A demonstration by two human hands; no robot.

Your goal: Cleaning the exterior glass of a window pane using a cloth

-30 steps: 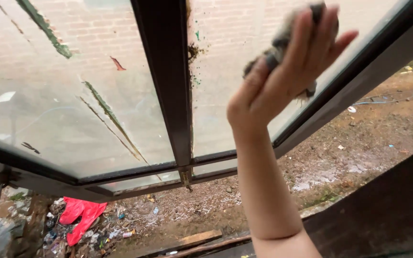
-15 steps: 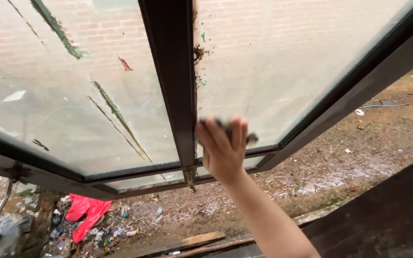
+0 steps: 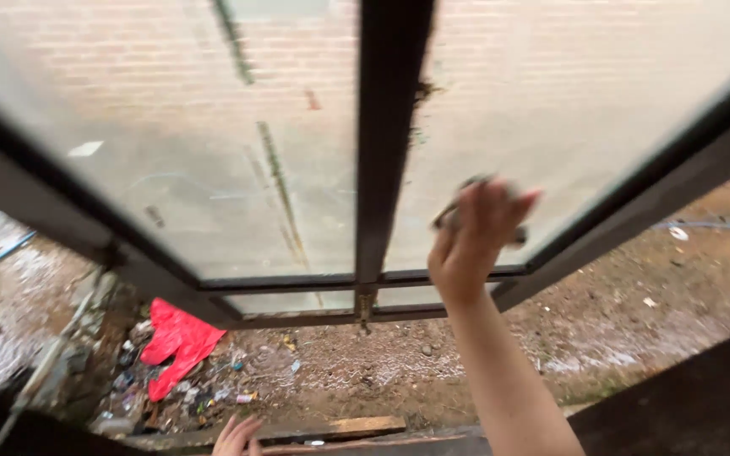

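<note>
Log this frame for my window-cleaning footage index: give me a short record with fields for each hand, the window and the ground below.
right hand: right hand presses a dark rag against the right glass pane
left hand: left hand at the bottom edge, only fingers showing, by a wooden plank
window: open dark window frame, two smeared panes, paint streaks on the left glass pane
ground: dirt with litter and a red cloth
</note>
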